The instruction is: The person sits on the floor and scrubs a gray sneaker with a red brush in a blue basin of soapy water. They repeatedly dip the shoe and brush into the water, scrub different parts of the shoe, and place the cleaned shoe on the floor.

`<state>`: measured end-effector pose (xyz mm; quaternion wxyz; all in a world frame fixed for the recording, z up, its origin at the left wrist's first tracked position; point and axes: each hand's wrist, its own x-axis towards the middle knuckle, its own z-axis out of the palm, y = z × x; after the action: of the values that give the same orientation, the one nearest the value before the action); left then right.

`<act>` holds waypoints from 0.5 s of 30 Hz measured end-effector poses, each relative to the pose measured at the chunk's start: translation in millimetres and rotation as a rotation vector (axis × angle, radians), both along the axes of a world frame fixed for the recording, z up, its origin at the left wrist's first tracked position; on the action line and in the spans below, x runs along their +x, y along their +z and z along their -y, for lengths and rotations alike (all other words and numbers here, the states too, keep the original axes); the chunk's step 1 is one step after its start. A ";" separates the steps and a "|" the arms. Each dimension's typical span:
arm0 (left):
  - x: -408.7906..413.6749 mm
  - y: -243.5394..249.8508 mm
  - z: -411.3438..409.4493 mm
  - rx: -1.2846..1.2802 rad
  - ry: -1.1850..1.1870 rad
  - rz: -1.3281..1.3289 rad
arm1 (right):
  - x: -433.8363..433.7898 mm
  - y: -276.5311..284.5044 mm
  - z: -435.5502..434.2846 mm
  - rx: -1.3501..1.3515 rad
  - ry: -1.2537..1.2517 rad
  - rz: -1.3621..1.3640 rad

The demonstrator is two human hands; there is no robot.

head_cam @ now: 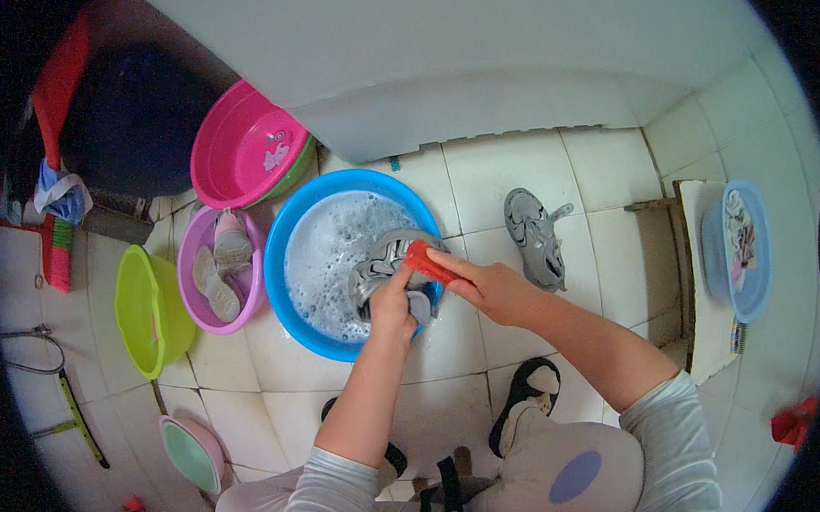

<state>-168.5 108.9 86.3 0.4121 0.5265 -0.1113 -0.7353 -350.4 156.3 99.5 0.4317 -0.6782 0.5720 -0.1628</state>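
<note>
Over the right side of a blue plastic basin (pixel 275 261) of sudsy water (pixel 329 259), my left hand (pixel 393 307) grips a wet grey shoe (pixel 376 264). My right hand (pixel 492 287) holds a red scrubbing brush (pixel 429 261) against the shoe's upper right part; the bristles are mostly hidden. A second grey shoe (pixel 535 238) lies on the tiled floor to the right of the basin. In a purple basin (pixel 186 291) at the left are a pair of pink and beige shoes (pixel 232 245), one with its sole showing.
A pink basin (pixel 227 147) rests in a green one behind the purple basin. A lime-green basin (pixel 161 319) and a small pink-rimmed basin (pixel 193 456) stand at left. A light-blue basin (pixel 718 252) with cloth sits on a white-topped stand (pixel 707 340) at right. A white appliance's side (pixel 498 63) borders the far floor.
</note>
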 end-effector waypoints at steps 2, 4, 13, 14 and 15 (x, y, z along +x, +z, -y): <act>4.1 -1.9 4.5 -0.134 0.066 -0.014 | -1.5 13.7 0.4 -0.091 -0.107 0.082; 5.9 -2.6 0.8 -0.124 0.118 -0.075 | -5.0 29.7 2.4 -0.149 -0.159 0.089; 2.6 16.1 -25.0 -0.389 -0.274 0.442 | 4.7 39.1 20.5 0.025 0.037 -0.379; 3.9 18.2 -22.8 -0.269 -0.156 0.301 | 6.2 39.0 20.0 0.007 0.012 -0.320; 5.5 20.4 -22.3 -0.173 -0.002 0.174 | 7.3 39.8 18.9 0.046 -0.011 -0.320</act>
<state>-162.9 131.2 106.6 0.4440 0.5509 -0.2100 -0.6748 -343.1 137.4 139.3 0.3495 -0.6824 0.6407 -0.0417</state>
